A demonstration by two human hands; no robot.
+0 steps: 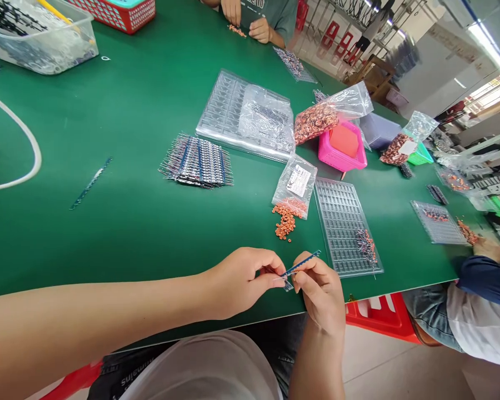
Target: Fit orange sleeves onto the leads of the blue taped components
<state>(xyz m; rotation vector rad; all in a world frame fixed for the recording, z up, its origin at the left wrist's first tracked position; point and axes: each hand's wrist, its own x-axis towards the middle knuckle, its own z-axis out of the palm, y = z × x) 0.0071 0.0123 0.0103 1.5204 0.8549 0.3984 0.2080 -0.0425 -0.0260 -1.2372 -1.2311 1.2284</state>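
Close to the table's near edge, my left hand (250,280) and my right hand (321,286) almost meet. Between them runs a narrow blue strip (302,263), slanting up to the right, gripped by my right fingers. My left thumb and forefinger are pinched at the strip's lower end, where a small clear and bluish piece shows; its detail is too small to make out. Beyond my hands lie small orange rings (286,223), spilled from a labelled plastic bag (295,186). Right of them is a clear slotted tray (344,222) with several thin-leaded parts (366,247).
A stack of blue-striped component strips (198,161) lies mid-table, a single strip (90,184) farther left. Behind are a large clear tray (220,105), a pink basket (342,158) and a bag of copper-coloured rings (316,120). Co-workers' hands (260,29) work opposite and at right (489,250).
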